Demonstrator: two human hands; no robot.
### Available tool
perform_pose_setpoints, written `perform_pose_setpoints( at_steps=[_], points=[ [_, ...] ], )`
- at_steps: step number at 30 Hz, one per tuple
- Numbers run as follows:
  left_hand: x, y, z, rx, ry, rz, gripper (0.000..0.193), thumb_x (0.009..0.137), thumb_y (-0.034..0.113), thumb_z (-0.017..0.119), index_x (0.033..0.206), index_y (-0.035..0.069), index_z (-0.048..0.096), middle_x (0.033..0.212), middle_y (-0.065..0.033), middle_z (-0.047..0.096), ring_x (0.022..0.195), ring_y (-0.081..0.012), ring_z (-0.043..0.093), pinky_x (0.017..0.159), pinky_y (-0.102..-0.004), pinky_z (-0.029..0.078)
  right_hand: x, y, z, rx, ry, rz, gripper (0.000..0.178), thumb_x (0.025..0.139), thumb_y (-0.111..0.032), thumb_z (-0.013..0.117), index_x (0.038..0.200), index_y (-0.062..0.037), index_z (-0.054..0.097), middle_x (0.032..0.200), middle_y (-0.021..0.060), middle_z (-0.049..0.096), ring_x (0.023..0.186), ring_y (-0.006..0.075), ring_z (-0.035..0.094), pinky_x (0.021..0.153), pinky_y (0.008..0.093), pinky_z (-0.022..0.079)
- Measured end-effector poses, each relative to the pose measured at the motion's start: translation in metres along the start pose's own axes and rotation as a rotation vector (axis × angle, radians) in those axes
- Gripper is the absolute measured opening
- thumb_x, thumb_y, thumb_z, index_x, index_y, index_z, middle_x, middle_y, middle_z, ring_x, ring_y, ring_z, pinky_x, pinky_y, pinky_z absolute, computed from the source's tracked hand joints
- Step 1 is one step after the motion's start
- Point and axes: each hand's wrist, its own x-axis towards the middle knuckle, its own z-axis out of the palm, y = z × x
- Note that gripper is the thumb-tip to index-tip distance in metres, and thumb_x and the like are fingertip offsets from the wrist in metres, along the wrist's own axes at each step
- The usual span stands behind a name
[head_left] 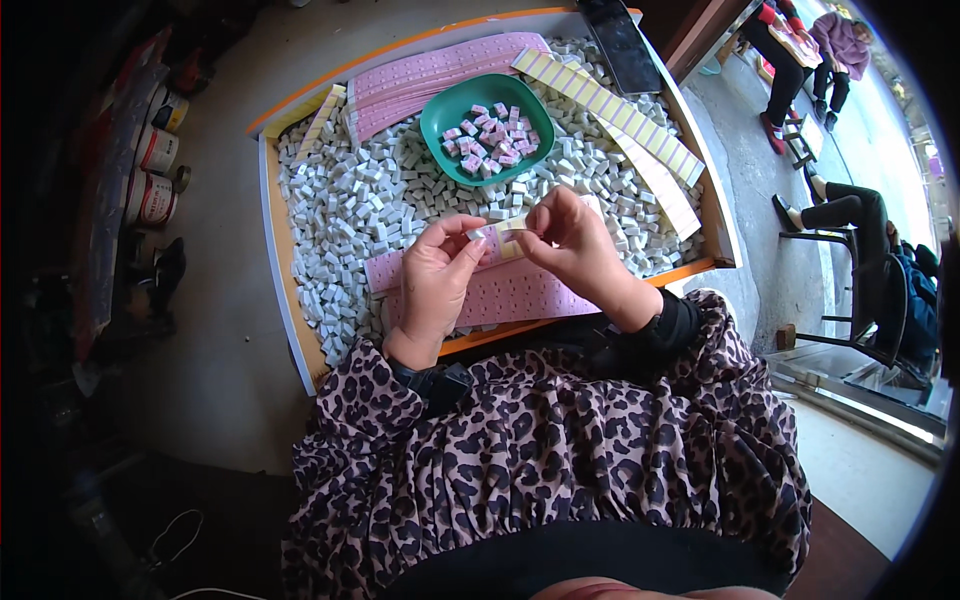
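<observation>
My left hand (436,280) pinches a small white block (477,234) between thumb and fingers. Beside the block a short pink-and-yellow label strip (505,240) spans the gap between my hands. With thumb and fingertips together, my right hand (578,245) grips the strip's right part. Just below both hands lie pink label sheets (520,292) printed with small marks. Loose white blocks (340,225) fill the shallow tray (272,190) around them. Farther off, a green bowl (432,125) holds several blocks bearing pink labels (488,140).
More pink sheets (420,75) lie at the tray's far left. Long yellow-striped strips (615,115) cross its right side, beside a dark phone (620,45). Several cans (155,150) stand at the left. On the right are a chair (880,310) and seated people (840,45).
</observation>
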Motion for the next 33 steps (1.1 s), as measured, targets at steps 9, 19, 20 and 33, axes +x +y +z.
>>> perform_pose_setpoints(
  at_steps=[9,19,20,33],
  points=[
    [-0.006,0.011,0.008,0.056,-0.023,0.042,0.025,0.090,-0.004,0.055,0.114,-0.004,0.059,0.104,-0.0047,0.057,0.093,-0.0111,0.059,0.086,-0.0265,0.052,0.003,-0.008,0.017,-0.098,-0.021,0.008,0.027,0.082,-0.001,0.069,0.082,-0.0053,0.042,0.076,-0.0023,0.046,0.069,0.0037,0.047,0.061,0.0186,0.042],
    [-0.005,0.011,0.002,0.184,-0.077,0.078,0.025,0.091,-0.003,0.054,0.115,-0.005,0.060,0.110,-0.0055,0.057,0.096,-0.0119,0.060,0.086,-0.0265,0.052,0.002,-0.006,0.017,-0.110,-0.035,-0.004,0.028,0.081,-0.003,0.071,0.082,-0.0059,0.043,0.075,-0.0031,0.046,0.068,0.0028,0.045,0.060,0.0181,0.040],
    [-0.005,0.014,0.001,0.113,-0.093,0.021,0.026,0.091,-0.003,0.054,0.116,-0.004,0.059,0.110,-0.0063,0.059,0.095,-0.0122,0.060,0.085,-0.0265,0.052,0.001,-0.005,0.017,-0.098,-0.036,-0.009,0.028,0.081,-0.004,0.071,0.082,-0.0059,0.043,0.075,-0.0032,0.046,0.068,0.0027,0.045,0.059,0.0181,0.040],
    [-0.005,0.025,0.002,-0.054,-0.235,-0.170,0.047,0.090,-0.006,0.041,0.136,-0.002,0.043,0.109,-0.0138,0.063,0.096,-0.0161,0.062,0.088,-0.0274,0.050,-0.005,-0.011,0.023,-0.465,-0.006,-0.391,0.030,0.075,-0.005,0.076,0.083,-0.0038,0.048,0.080,0.0030,0.049,0.073,0.0129,0.051,0.057,0.0221,0.042]
  ],
)
